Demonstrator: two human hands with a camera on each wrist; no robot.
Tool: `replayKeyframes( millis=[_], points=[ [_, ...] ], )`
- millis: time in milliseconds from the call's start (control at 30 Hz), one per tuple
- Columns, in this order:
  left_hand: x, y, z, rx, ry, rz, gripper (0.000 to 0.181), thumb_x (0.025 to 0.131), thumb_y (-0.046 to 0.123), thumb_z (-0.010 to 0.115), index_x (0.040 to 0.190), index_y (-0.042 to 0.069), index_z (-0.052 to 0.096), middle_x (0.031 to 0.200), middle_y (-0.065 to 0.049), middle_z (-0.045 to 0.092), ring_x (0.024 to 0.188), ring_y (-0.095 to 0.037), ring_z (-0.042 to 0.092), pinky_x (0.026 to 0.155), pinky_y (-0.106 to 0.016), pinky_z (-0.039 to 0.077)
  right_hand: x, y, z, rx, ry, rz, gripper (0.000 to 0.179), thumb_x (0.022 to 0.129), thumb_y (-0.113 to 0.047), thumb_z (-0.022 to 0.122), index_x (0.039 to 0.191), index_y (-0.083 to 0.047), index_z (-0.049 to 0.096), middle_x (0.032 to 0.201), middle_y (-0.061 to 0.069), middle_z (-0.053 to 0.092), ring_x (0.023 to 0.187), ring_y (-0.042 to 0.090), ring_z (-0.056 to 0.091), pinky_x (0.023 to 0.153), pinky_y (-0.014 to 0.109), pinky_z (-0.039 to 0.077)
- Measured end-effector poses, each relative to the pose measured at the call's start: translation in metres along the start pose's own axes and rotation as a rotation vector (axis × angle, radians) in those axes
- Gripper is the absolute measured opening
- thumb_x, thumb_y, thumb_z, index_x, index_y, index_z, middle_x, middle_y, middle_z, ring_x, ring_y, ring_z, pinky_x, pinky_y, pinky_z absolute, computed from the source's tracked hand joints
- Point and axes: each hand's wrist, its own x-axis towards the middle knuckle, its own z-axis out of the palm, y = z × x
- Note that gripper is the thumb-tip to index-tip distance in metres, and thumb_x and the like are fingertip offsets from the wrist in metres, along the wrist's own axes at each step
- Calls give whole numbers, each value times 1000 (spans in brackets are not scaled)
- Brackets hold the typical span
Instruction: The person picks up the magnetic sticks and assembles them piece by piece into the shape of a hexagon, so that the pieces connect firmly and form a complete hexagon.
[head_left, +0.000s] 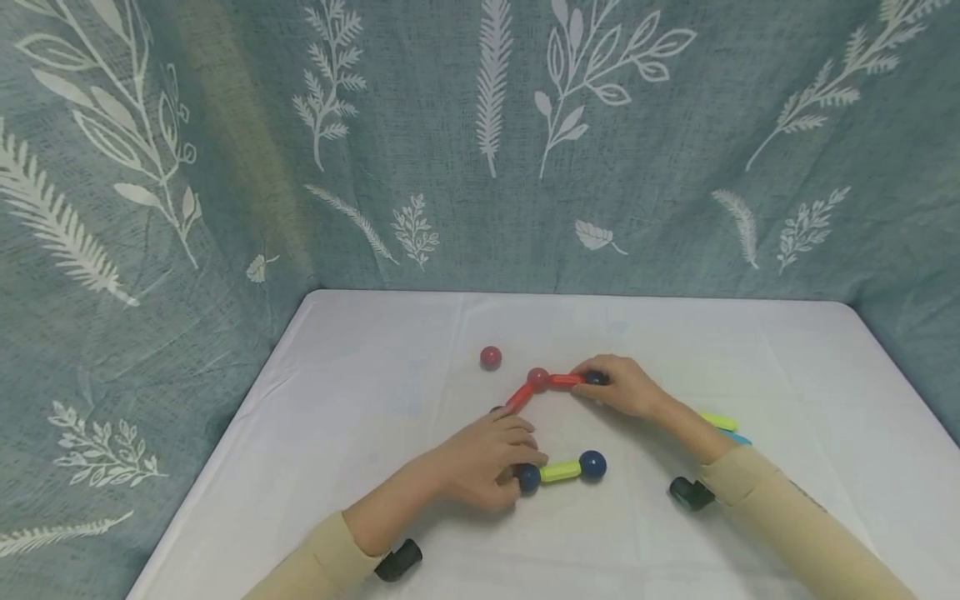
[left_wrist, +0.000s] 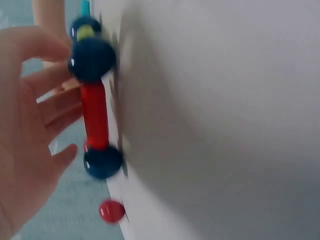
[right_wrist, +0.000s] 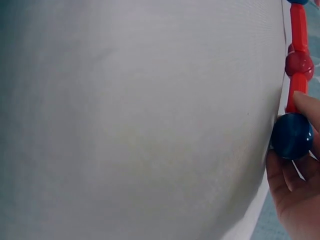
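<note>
Magnetic-style rods and balls lie joined on the table. My left hand (head_left: 487, 458) curls its thumb and fingers about a dark blue ball (head_left: 528, 478) at one end of a lime rod (head_left: 560, 472), whose other end meets another blue ball (head_left: 592, 466). In the left wrist view, a red rod (left_wrist: 95, 116) runs from the gripped ball to a further blue ball (left_wrist: 102, 161); the hand mostly hides it in the head view. My right hand (head_left: 622, 387) grips a blue ball (right_wrist: 292, 136) joined to a red rod (head_left: 564, 381), which meets a red ball (head_left: 537, 380).
A loose red ball (head_left: 491, 358) lies beyond the joined pieces. Partly behind the right forearm are a lime rod (head_left: 720, 421) and a light blue rod (head_left: 737, 437). The white table (head_left: 360, 350) ends at a patterned curtain (head_left: 450, 225). Both wrists carry black devices.
</note>
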Motion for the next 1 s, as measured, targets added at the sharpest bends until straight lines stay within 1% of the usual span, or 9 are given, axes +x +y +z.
replayKeyframes(
  millis=[33,100,200,300,367,500,567,733,1000],
  points=[
    [2,4,1,-27,-2,-7,38,91,28,56,126,17,65,117,2,65,122,-17,50,114,-43,23,0,0,0,1,2,-3,28,90,-22,70,115,-9,69,108,6,68,105,28,61,91,47,48],
    [7,12,5,-48,5,-17,42,96,39,54,130,14,63,113,4,66,114,-13,53,111,-37,31,1,1,0,6,6,-9,27,90,-22,70,114,-9,69,108,6,68,104,28,62,90,47,48],
    [16,20,8,-50,-7,-35,53,96,49,55,135,13,58,106,6,64,98,-7,53,97,-27,41,1,1,0,15,5,-18,27,90,-22,70,114,-9,70,109,6,68,105,28,62,90,47,48],
    [25,24,13,-36,-18,-22,55,97,47,54,139,11,54,104,5,62,90,-6,49,82,-21,42,2,1,1,15,2,-27,26,90,-21,70,113,-9,70,108,6,69,104,27,62,89,46,49],
    [30,26,15,-24,-21,-11,53,99,43,53,141,11,52,104,4,60,88,-6,48,77,-19,40,2,1,1,15,3,-28,26,90,-21,70,112,-9,70,107,5,69,102,26,62,87,44,49],
    [36,27,16,-32,-29,18,45,101,35,52,141,13,52,106,3,62,90,-6,53,76,-15,41,3,1,1,17,5,-42,25,90,-21,71,111,-8,71,104,5,69,97,23,63,82,41,50],
    [36,28,17,-43,-37,34,43,101,33,53,140,15,53,107,3,63,92,-6,54,77,-14,41,3,1,1,22,7,-43,24,90,-21,71,111,-8,71,103,4,69,96,23,63,82,40,50],
    [36,27,17,-59,-41,69,43,101,33,54,141,19,53,104,5,62,90,-4,53,75,-12,39,4,1,1,26,10,-39,24,90,-21,71,111,-9,71,103,3,68,97,22,62,84,41,49],
    [36,28,19,-76,-25,109,42,101,33,53,141,19,53,103,5,62,87,-2,51,76,-8,38,4,-1,1,30,17,-60,24,90,-20,71,110,-8,71,102,3,68,98,23,62,85,42,49]
  ],
)
